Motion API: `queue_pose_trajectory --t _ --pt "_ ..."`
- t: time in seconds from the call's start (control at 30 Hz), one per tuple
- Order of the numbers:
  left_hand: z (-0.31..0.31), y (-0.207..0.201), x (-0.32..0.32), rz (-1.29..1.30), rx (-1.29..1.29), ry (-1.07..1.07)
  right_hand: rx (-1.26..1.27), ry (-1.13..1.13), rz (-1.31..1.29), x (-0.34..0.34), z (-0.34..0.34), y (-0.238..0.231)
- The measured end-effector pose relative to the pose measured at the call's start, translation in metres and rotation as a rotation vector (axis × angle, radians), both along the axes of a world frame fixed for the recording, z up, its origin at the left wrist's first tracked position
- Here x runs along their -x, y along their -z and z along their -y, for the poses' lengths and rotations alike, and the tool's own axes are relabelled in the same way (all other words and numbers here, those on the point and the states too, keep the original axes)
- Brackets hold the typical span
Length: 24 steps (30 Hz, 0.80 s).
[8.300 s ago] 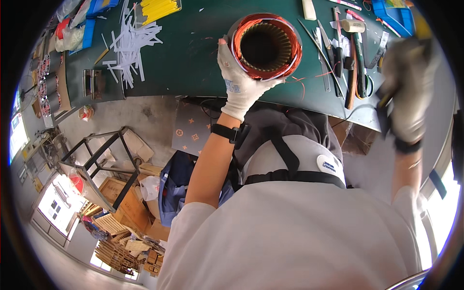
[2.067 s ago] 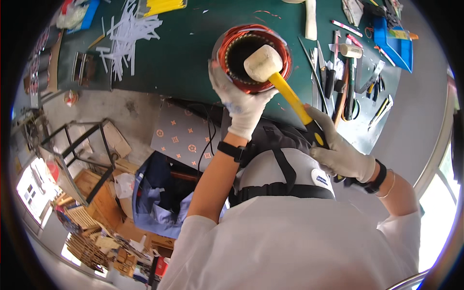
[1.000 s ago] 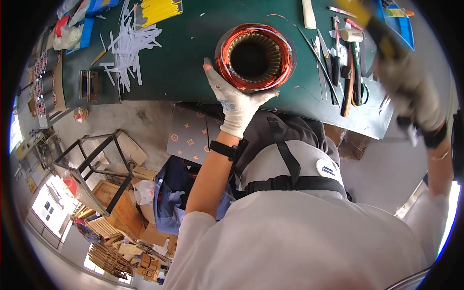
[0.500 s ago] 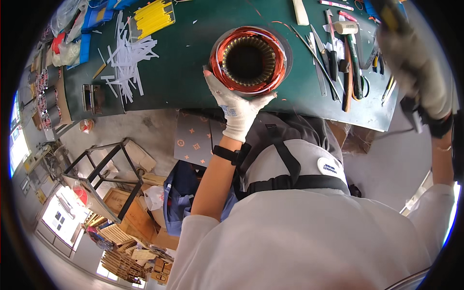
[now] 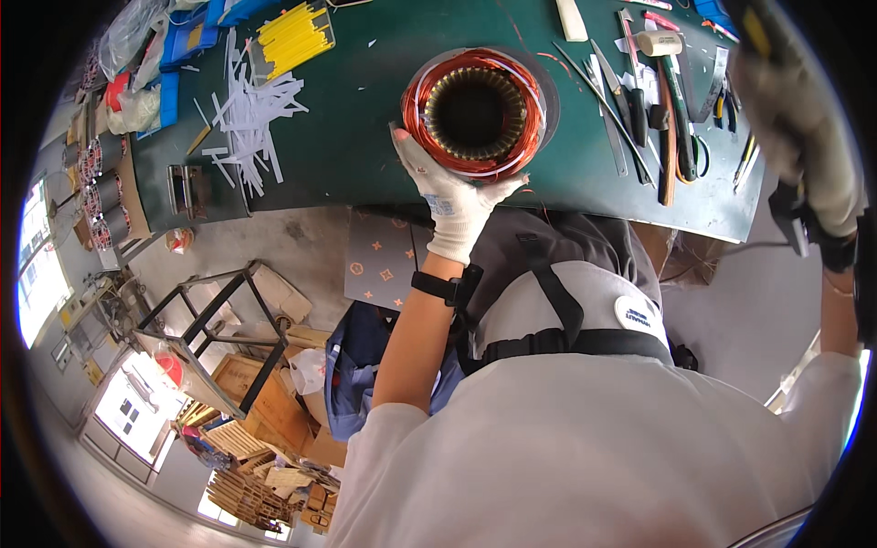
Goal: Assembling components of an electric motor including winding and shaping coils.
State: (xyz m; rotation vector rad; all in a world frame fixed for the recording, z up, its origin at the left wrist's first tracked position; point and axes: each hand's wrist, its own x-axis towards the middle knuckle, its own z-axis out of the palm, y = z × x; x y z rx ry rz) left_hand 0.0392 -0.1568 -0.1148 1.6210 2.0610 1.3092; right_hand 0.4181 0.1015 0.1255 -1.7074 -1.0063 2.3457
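A motor stator wound with orange-red copper wire lies on the green tabletop, its dark bore facing up. White lacing runs around its winding. My left hand, in a white glove with a bare fingertip, cups the stator's near left side, thumb and fingers spread along the rim. Raised at the right edge, my gloved right hand is closed around a dark tool with yellow markings. Its kind is unclear, as it is blurred and partly cut off. A dark grey piece with a cable hangs by my right wrist.
Right of the stator lie a white-headed mallet, scissors, a wooden-handled hammer and long thin tools. On the left are white paper strips, yellow strips, a metal block and blue bins.
The view has shifted slightly, so the bench appears a little further right. My left hand stays on the stator, and my right hand remains raised with the tool.
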Motion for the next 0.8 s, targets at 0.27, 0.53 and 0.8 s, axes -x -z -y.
queue_pose_trajectory --t 0.27,0.53,0.8 --pt "0.005 0.008 -0.003 0.121 0.061 -0.081 -0.949 -1.222 0.327 0.126 0.160 0.037" --pt "-0.014 0.008 0.000 0.047 -0.035 0.052 -0.834 -0.029 0.076 0.088 0.066 0.000" --pt "-0.003 -0.016 0.029 0.034 0.182 0.062 -0.345 -0.891 0.089 0.128 0.104 0.007"
